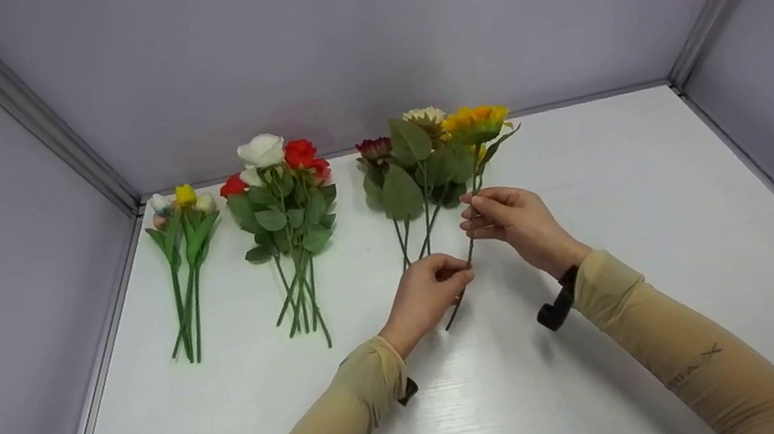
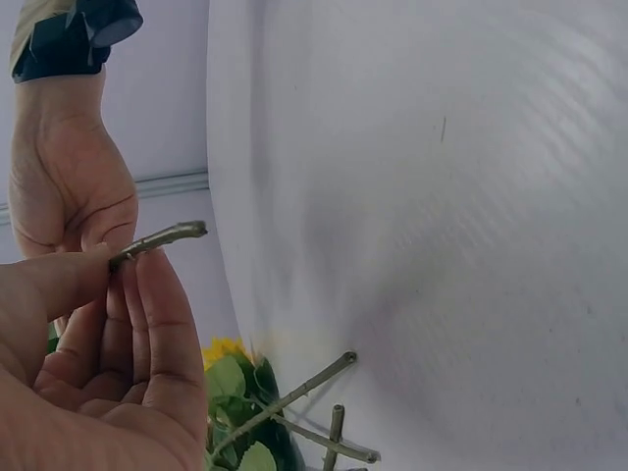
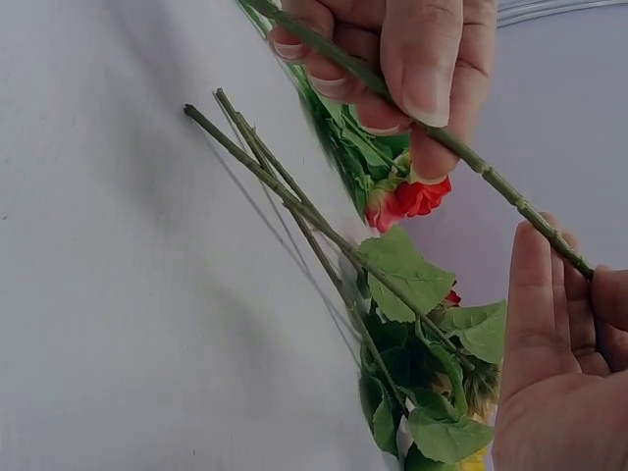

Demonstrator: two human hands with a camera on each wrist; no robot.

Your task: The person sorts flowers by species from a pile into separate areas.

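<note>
White table (image 1: 586,234) w/ grey walls round it; three flower bunches lie along the far side: small bunch of buds (image 1: 181,231) far left, rose bunch (image 1: 284,209) (white + red) next, then a leafy mixed bunch (image 1: 411,176) near centre. The sunflower (image 1: 474,123) is held just right of that mixed bunch, head up by the back wall, stem (image 1: 469,251) slanting down toward the person, lifted off the table as far as the wrist views show. Right hand (image 1: 512,218) pinches the stem mid-length, thumb + fingertips curled on it; left hand (image 1: 428,294) pinches lower down near the cut end, fingers curled round it. Both grips are narrow, nothing else in either. Prob. an artificial bloom: light, stem stiffish, likely wire-cored, so it should bend rather than snap; petals + leaves soft, easy to crush. Best hold is bare stem below the leaves, not the head. Black wrist straps (image 1: 555,308) on both tan sleeves.
</note>
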